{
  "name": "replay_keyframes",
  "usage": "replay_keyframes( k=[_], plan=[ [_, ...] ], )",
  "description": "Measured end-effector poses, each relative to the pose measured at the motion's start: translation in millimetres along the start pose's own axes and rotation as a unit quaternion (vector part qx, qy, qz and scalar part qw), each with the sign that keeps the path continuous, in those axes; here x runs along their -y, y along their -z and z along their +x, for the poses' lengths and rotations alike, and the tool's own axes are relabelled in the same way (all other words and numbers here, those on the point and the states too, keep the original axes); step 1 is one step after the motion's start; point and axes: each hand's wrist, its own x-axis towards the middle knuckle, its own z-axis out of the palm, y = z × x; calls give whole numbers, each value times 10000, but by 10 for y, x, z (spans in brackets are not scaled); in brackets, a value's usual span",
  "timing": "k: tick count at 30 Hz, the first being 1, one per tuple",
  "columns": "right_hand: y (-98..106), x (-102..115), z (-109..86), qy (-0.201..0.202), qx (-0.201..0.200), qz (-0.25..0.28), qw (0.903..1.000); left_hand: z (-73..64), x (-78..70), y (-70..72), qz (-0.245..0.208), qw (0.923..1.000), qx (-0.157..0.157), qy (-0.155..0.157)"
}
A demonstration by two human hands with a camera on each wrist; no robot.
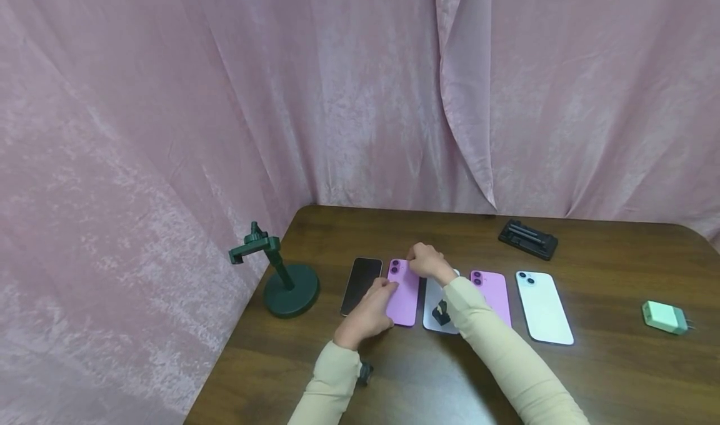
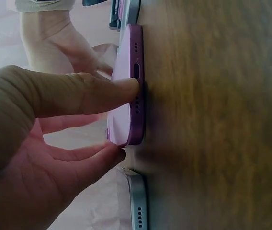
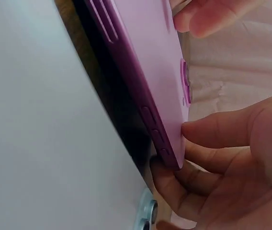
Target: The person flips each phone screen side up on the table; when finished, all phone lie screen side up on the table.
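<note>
A purple phone (image 1: 402, 303) lies camera side up on the table, between a dark-screened phone (image 1: 360, 281) and a pale phone (image 1: 432, 309). My left hand (image 1: 368, 312) grips its lower left part; in the left wrist view the thumb (image 2: 121, 91) lies across the bottom edge by the charging port, with fingertips at the side. At the top right corner is my right hand (image 1: 429, 264). The right wrist view has its thumb (image 3: 212, 129) on the phone's back and fingers curled round the corner. The pale phone's back (image 3: 40, 120) fills the left of that view.
Another purple phone (image 1: 494, 294) and a white phone (image 1: 544, 309) lie to the right, the former partly behind my right sleeve. A green stand (image 1: 289, 290) is at the left edge. A black holder-like piece (image 1: 529, 239) lies farther back; a pale green charger (image 1: 665, 317) is far right.
</note>
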Motion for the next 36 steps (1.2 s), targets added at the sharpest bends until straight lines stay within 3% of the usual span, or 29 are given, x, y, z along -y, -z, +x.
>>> replay_keyframes(
  k=[6,14,20,27,31,36],
  plan=[
    [30,-23,10,352,-147,375,9986,13,26,-5,-84,10000,45,-13],
    [103,-71,-28,400,-337,801,9954,50,33,0,-284,9994,146,-121],
    [130,-100,-46,182,-292,1060,9938,58,36,6,-679,9967,260,-366],
    [207,-60,-87,-140,-435,1106,9928,73,-9,9,-682,9956,113,-636],
    [242,-15,-132,-216,-512,982,9936,96,-38,-2,-777,9952,128,-589],
    [245,20,-173,-244,-609,1044,9924,112,-62,-15,-915,9953,142,-281]
  ],
)
